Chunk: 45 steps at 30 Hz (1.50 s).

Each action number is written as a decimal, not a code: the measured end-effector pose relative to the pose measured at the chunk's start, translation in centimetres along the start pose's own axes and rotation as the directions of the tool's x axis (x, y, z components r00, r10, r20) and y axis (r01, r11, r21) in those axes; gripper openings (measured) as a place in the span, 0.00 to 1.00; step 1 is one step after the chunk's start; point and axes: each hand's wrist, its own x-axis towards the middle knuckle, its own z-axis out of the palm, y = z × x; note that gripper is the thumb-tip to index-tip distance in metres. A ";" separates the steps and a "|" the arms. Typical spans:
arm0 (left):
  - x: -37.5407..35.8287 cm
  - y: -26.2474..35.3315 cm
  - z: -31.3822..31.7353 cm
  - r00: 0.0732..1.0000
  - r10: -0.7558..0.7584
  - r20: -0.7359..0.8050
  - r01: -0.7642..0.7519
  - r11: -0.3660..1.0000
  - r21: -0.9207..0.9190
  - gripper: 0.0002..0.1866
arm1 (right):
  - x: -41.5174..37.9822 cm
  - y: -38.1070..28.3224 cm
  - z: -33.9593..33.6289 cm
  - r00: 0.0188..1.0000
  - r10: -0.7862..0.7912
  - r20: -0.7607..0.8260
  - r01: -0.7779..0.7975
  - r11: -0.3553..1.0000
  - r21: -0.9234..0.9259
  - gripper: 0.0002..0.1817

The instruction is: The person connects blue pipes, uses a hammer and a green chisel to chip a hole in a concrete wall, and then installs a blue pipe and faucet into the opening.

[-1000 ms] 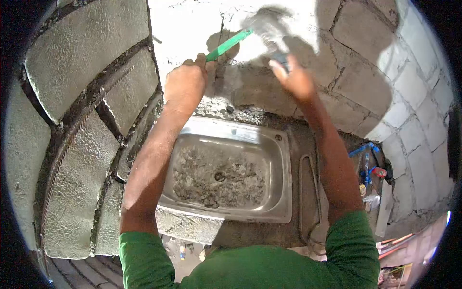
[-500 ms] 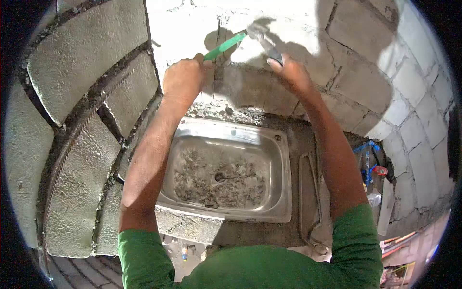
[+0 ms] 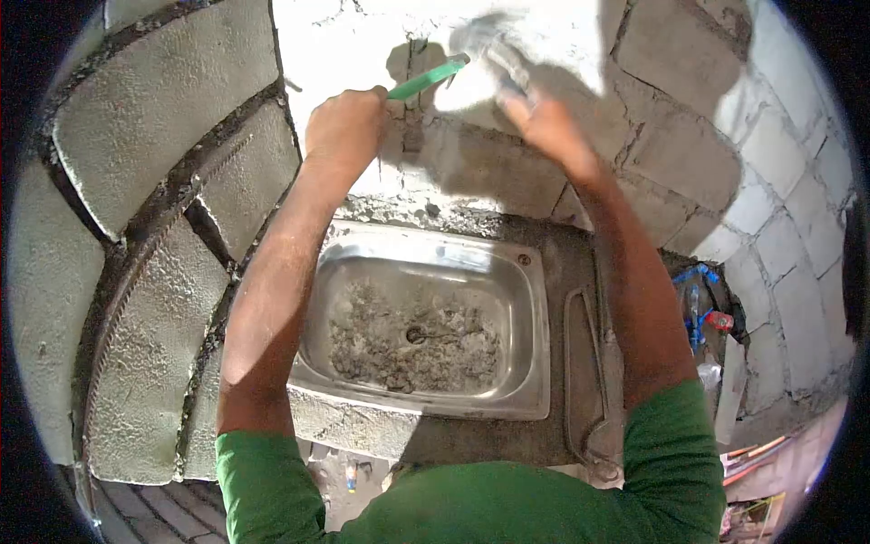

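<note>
My left hand is wrapped round a green-handled tool, its far end near the sunlit block wall. Opposite it, my right hand grips the dark handle of a tool whose head is smeared by motion, so I cannot make out its exact kind. That blurred head is a little to the right of the green tool's tip. Shadows of both hands and tools fall on the wall. Below my forearms sits a steel sink with grey rubble in its basin.
A metal frame saw lies on the counter right of the sink. Beyond my right arm are a red object, blue strips and a clear plastic item. Block walls rise on the left and right.
The tool in my right hand has swung slightly and is more blurred. My right hand has moved up a little. The green tool has shifted slightly and is still in my left hand.
</note>
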 end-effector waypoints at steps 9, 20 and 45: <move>1.1 0.6 -1.2 0.995 -0.029 0.095 0.029 1.000 -0.007 0.17 | -1.9 -4.0 -8.4 0.981 -0.012 -0.195 0.083 0.929 0.362 0.23; 1.1 1.2 -1.3 0.988 -0.106 0.111 0.107 0.994 0.002 0.14 | -1.9 2.8 -0.4 0.988 -0.055 0.144 0.022 0.975 0.221 0.34; 0.7 0.0 0.5 0.998 -0.030 0.062 0.031 0.999 -0.012 0.15 | -2.3 -7.0 -8.4 0.914 -0.073 -0.400 0.211 0.926 0.313 0.29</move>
